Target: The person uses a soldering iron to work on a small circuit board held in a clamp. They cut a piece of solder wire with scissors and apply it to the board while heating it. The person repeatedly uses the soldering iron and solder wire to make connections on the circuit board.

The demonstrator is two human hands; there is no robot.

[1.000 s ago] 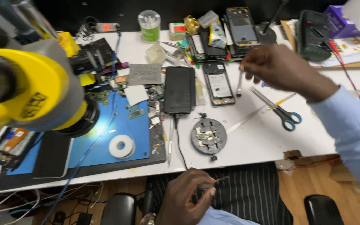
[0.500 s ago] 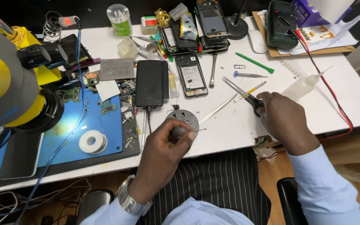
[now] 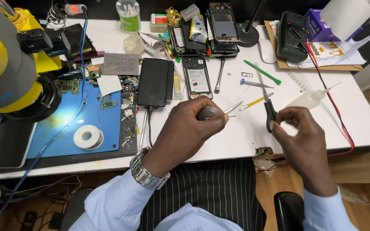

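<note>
My left hand [image 3: 185, 130] is closed over a round grey metal disc [image 3: 208, 113], holding it just above the white table [image 3: 236, 141]; a small metal tip sticks out of it toward the right. Slim tweezers [image 3: 235, 106] lie just beyond it. My right hand [image 3: 298, 128] has its fingers curled, with the fingertips at the dark handle of the scissors [image 3: 270, 112] that lie on the table. Whether it grips the handle is unclear.
A black phone [image 3: 154, 81] and an opened phone [image 3: 197, 80] lie behind my left hand. The blue work mat [image 3: 61, 124] with a white tape roll [image 3: 88, 137] and a yellow microscope [image 3: 9, 64] fills the left. A squeeze bottle [image 3: 309, 98], multimeter [image 3: 294, 36] and red cable [image 3: 335, 111] sit right.
My left hand rose from my lap to the table and picked up the round disc. My right hand came back from the phones to the scissors. The view shifted left.
</note>
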